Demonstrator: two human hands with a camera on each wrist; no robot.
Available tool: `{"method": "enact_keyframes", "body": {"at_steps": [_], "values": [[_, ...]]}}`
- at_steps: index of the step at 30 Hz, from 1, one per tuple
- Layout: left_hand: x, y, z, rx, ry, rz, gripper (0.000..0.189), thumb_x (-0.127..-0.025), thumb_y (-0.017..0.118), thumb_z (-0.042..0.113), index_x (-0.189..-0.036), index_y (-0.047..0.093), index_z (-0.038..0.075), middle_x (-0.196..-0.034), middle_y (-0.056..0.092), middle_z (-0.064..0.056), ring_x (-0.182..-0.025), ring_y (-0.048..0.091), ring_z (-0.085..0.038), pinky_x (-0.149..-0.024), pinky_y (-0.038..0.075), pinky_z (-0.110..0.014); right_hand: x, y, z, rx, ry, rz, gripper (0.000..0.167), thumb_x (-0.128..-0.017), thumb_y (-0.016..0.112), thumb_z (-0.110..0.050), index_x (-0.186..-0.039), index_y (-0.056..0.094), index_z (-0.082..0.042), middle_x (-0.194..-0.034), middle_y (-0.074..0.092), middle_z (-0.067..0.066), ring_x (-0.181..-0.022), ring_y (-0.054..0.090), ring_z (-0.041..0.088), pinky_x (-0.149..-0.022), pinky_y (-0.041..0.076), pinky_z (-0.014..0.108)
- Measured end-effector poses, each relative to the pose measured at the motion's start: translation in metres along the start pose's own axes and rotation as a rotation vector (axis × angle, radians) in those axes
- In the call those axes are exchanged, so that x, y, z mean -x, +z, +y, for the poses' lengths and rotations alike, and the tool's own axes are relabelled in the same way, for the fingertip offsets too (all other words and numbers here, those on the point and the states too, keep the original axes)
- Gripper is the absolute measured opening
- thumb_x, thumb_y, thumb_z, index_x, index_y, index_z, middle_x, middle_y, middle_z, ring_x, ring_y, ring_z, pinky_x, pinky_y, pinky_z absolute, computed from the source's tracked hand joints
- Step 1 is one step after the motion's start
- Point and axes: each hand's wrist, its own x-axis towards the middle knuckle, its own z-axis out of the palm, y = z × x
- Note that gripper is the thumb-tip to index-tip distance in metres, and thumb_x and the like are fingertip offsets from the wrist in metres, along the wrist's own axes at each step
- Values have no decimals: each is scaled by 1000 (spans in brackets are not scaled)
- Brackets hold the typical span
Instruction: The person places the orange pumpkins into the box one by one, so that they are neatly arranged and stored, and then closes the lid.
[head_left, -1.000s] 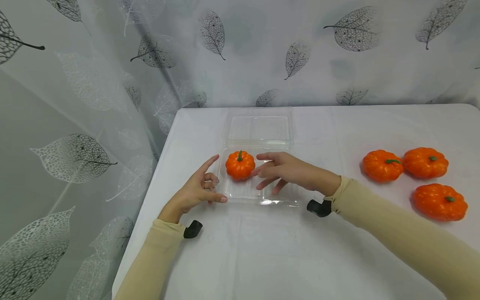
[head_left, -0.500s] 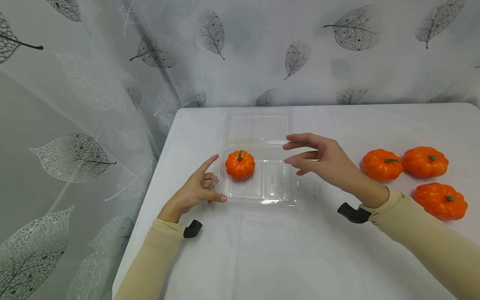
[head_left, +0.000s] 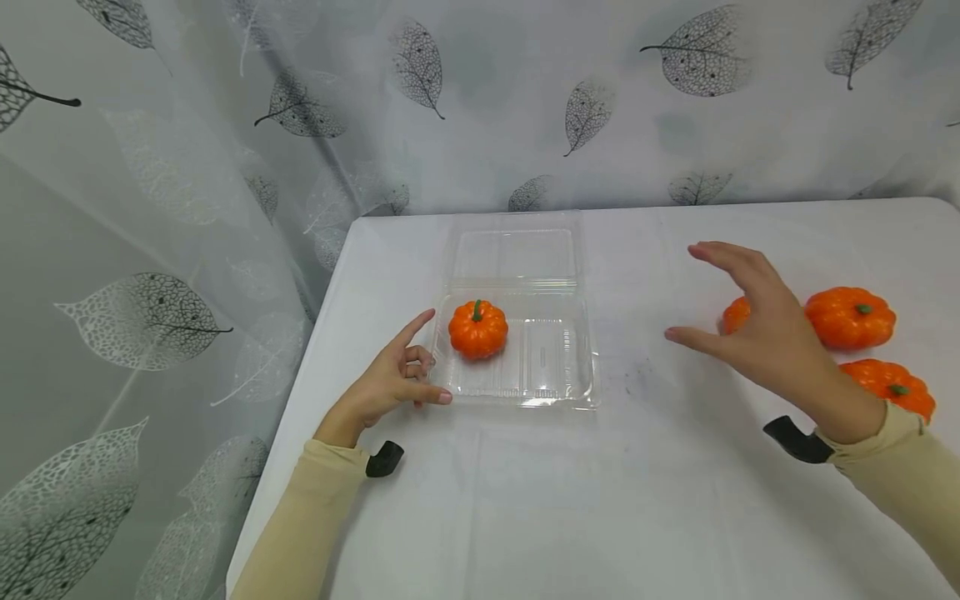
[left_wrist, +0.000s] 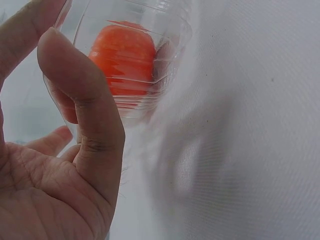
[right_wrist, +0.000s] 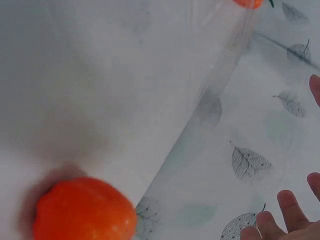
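A clear hinged plastic box (head_left: 551, 358) stands with its lid folded back on the white table. Inside its left part sits a small orange toy pumpkin (head_left: 477, 329), also visible through the plastic wall in the left wrist view (left_wrist: 127, 60). My left hand (head_left: 386, 379) holds the box's near left corner, thumb at the front and curled fingers along the left side. My right hand (head_left: 776, 342) is raised with thumb and fingers spread, holding nothing. It partly covers two of the three pumpkins at the right: one (head_left: 735, 315), another (head_left: 888, 385). The third pumpkin (head_left: 851, 318) lies behind its wrist.
A white cloth covers the table (head_left: 562, 500), whose left edge runs beside my left forearm. A leaf-patterned curtain (head_left: 480, 100) hangs behind the table and along its left side. The box lid (head_left: 516, 250) lies flat toward the back edge.
My right hand has moved from beside the pumpkin in the box rightward to the other pumpkins, its fingers spreading wider. My left hand, the box and the pumpkins stay in place.
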Motion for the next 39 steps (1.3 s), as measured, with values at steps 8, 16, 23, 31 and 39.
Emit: {"method": "enact_keyframes", "body": {"at_steps": [8,16,23,31,39], "values": [[-1,0,0,-2,4,-4,119,-70,90,-3,-162,23,30,-92,42,-9,-63,45,-17,-53,51,-29,5,-29,33,-13,145,50,100,-80,88,-23,-161,30,-27,-165,17,-2,-151,12,22,-120,12,58],[-2,-1,-1,-10,4,-2,119,-70,91,-2,-162,23,31,-93,43,-9,-63,44,-16,-53,52,-29,6,-44,54,50,240,15,111,-82,86,-32,-164,11,-21,-168,2,12,-151,4,39,-113,10,71],[-2,0,-2,-10,-4,2,118,-71,91,-1,-162,24,32,-94,43,-9,-63,44,-17,-53,51,-28,9,-47,67,148,320,-82,123,-81,86,-40,-162,0,-6,-159,6,36,-141,12,58,-100,23,79],[-2,1,-2,-12,-9,8,118,-71,91,-1,-162,24,33,-93,44,-9,-61,44,-17,-54,51,-27,11,-48,85,224,342,-153,126,-78,86,-46,-158,3,5,-146,22,41,-129,24,58,-92,29,80],[-1,1,0,-18,-7,8,117,-72,90,0,-162,23,33,-93,43,-9,-61,44,-16,-54,52,-29,12,-44,100,213,374,-233,130,-78,84,-55,-155,3,12,-139,28,41,-122,28,57,-93,33,77]]}}
